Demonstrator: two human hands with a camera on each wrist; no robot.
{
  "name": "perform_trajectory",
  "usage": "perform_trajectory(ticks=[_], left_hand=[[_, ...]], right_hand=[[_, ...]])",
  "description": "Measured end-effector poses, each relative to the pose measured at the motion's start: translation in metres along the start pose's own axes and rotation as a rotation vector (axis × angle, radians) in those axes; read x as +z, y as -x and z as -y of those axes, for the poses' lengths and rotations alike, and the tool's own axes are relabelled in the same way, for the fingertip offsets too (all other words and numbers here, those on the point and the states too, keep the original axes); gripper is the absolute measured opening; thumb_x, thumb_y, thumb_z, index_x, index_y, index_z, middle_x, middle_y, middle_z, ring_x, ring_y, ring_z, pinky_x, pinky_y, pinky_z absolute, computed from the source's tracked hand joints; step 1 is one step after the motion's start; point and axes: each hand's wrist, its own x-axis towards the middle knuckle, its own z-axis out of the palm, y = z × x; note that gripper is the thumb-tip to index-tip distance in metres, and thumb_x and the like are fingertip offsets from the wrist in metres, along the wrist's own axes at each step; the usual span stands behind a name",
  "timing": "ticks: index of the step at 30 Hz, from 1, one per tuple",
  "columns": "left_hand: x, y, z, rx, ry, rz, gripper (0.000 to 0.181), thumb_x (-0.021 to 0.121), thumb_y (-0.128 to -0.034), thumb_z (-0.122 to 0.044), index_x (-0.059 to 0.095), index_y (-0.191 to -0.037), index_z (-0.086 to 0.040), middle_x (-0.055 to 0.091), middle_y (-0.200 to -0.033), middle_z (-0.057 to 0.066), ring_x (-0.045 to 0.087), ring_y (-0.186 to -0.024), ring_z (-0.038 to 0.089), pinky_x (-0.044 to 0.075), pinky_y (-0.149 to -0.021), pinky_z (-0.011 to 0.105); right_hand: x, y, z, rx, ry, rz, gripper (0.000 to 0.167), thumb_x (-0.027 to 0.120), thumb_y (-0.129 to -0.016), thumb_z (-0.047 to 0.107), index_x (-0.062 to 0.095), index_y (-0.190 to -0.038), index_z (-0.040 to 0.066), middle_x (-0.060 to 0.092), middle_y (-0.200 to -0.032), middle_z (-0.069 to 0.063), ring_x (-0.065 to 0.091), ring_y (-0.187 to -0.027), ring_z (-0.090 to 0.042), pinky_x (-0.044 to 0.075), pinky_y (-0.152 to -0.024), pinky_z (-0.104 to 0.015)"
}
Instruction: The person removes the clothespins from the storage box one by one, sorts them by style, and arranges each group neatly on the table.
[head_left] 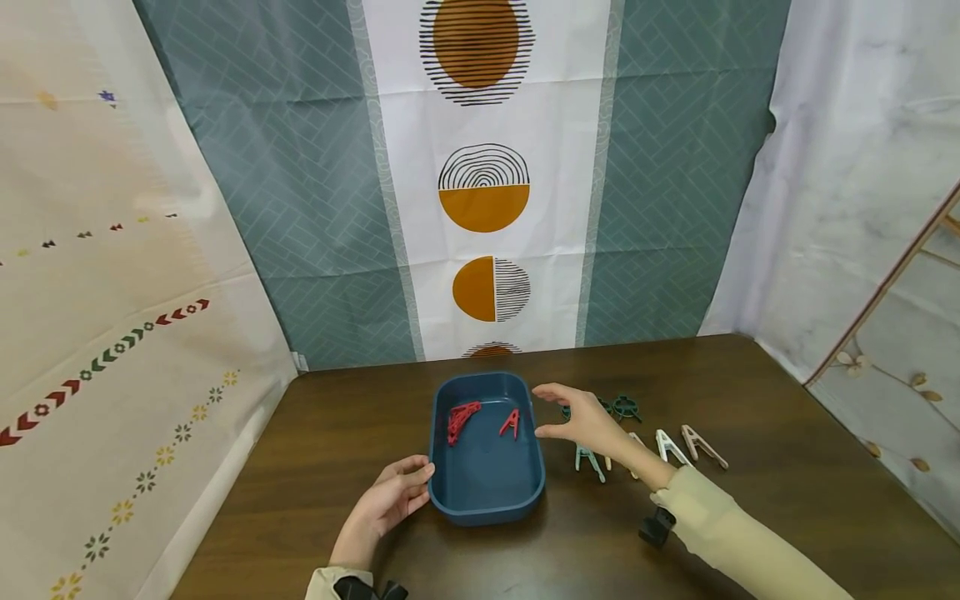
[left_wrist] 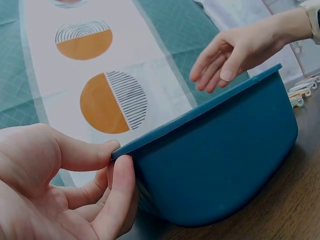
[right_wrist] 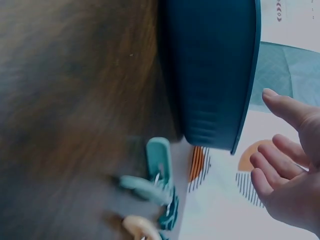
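At the left, the left hand (head_left: 396,494) pinches the near-left rim of a blue tray (head_left: 487,483), thumb over the edge and fingertips under it, otherwise loosely bent. The tray rests on the brown table (head_left: 300,500), in front of the person. Inside it, toward the far end, a bunch of red clips (head_left: 459,421) lies at the left, too overlapped to count surely, and 1 separate red clip (head_left: 513,416) lies to its right, apart from the bunch.

Just beside the tray's right rim hangs the right hand (head_left: 576,417), thumb and fingers spread well apart, with nothing held. Beyond it, on the table, are a teal clip (right_wrist: 159,157), a dark green clip (head_left: 626,407) with other green pieces partly behind the hand, pale clips half hidden by the wrist, then a white clip (head_left: 675,449) and, furthest right, a pinkish clip (head_left: 707,447).

The work looks partway along: if the clips are being sorted by colour into the tray, red seems done, while the teal, green, pale, white and pinkish clips remain outside.

No brand, label or writing can be read on tray or clips; the hanging cloths (head_left: 315,167) show only printed patterns.
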Motion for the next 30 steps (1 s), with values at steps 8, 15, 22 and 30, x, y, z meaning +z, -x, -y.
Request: perform_trajectory(ticks=[8,15,22,30], left_hand=[[0.0,0.001,0.0,0.022,-0.014,-0.007,0.007,0.059,-0.0962,-0.015,0.053,-0.101,-0.015,0.058,-0.077,-0.008,0.059,-0.067,0.001,0.052,-0.066,0.015],[-0.001,0.004,0.002,0.072,-0.023,0.032,0.011,0.063,-0.0942,-0.02,0.053,-0.099,-0.017,0.058,-0.078,-0.01,0.059,-0.067,0.0,0.052,-0.067,0.015],[0.0,0.001,0.0,0.052,-0.034,-0.024,0.015,0.057,-0.0962,-0.011,0.049,-0.109,-0.015,0.057,-0.076,-0.009,0.058,-0.066,0.0,0.052,-0.066,0.016],[0.001,0.0,0.001,0.079,-0.02,0.037,0.031,0.056,-0.0964,-0.008,0.043,-0.122,-0.02,0.062,-0.081,-0.007,0.064,-0.073,0.005,0.054,-0.071,0.02]], right_hand=[[0.012,-0.018,0.006,0.017,0.017,0.016,0.066,0.083,-0.075,0.028,0.056,-0.131,0.009,0.062,-0.13,-0.011,0.056,-0.12,-0.031,0.044,-0.102,-0.052],[0.021,-0.029,0.008,-0.046,0.064,0.071,0.067,0.084,-0.074,0.024,0.056,-0.132,0.007,0.059,-0.133,-0.012,0.055,-0.124,-0.032,0.046,-0.1,-0.051],[0.023,-0.042,0.016,-0.088,0.183,0.166,0.063,0.083,-0.075,0.017,0.056,-0.131,0.006,0.059,-0.132,-0.012,0.054,-0.124,-0.031,0.047,-0.1,-0.049],[0.031,-0.057,0.026,-0.039,0.249,0.343,0.066,0.083,-0.076,0.014,0.053,-0.134,0.002,0.055,-0.137,-0.016,0.049,-0.129,-0.034,0.046,-0.101,-0.049]])
